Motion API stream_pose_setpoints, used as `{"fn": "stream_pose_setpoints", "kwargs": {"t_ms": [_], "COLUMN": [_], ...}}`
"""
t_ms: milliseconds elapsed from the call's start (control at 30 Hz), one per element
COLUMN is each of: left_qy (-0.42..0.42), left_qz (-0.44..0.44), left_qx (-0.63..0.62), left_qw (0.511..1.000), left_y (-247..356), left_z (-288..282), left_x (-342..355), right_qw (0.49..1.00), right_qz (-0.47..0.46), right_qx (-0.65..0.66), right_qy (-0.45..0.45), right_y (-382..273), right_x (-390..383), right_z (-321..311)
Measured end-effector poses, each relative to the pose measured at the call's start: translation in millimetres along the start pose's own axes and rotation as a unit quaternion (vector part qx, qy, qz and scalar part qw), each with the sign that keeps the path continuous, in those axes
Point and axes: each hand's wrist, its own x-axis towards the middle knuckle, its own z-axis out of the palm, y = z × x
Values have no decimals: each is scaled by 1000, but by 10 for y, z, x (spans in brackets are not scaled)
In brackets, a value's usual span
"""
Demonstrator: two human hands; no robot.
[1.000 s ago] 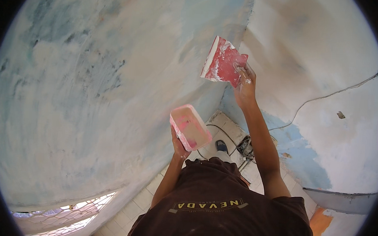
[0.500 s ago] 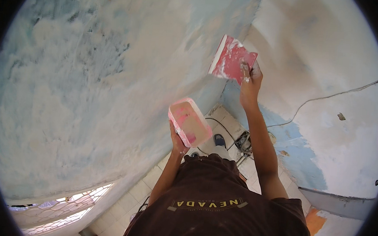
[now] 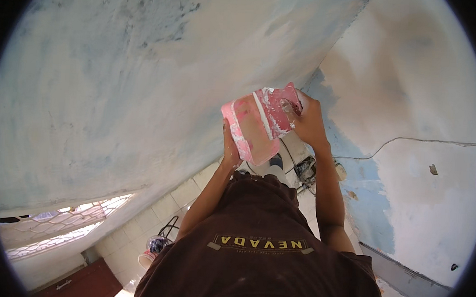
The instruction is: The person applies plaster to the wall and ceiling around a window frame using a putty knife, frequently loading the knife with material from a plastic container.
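My left hand (image 3: pixel 230 147) grips a pink plastic tub (image 3: pixel 237 133) by its side, tilted in front of my body. Its pink-smeared walls surround a beige layer inside. In my right hand (image 3: pixel 309 122) is a red putty spreader (image 3: pixel 275 108), thumb lying on its face. White putty streaks the spreader's face, and its pale straight edge lies over the tub's opening; whether it touches the contents I cannot tell.
A patchy blue-and-white wall (image 3: pixel 122 99) rises at left, meeting another wall (image 3: pixel 423 212) at right, where a thin cable (image 3: pixel 400 139) runs. Dark gear (image 3: pixel 306 170) lies on the tiled floor. A metal grille (image 3: pixel 62 222) and a dark red panel (image 3: pixel 83 283) are at lower left.
My right hand has brought the spreader down and left, from near the wall corner to over the tub. The tub has risen slightly, and the view has shifted.
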Motion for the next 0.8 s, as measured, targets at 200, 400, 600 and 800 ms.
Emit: {"fn": "stream_pose_setpoints", "kwargs": {"t_ms": [200,400,600,800], "left_qy": [-17,-2,-24,-22], "left_qz": [3,-20,-10,-33], "left_qx": [1,5,-7,-23], "left_qw": [1000,1000,1000,999], "left_y": [-80,-98,-76,-121], "left_z": [-72,-56,-42,-126], "left_x": [12,45,19,36], "right_qw": [1000,1000,998,1000], "right_qz": [11,22,30,2], "right_qx": [4,-16,38,-25], "right_qy": [-8,-14,33,12], "right_y": [66,105,55,161], "right_x": [-15,-21,-89,-89], "right_z": [26,49,117,94]}}
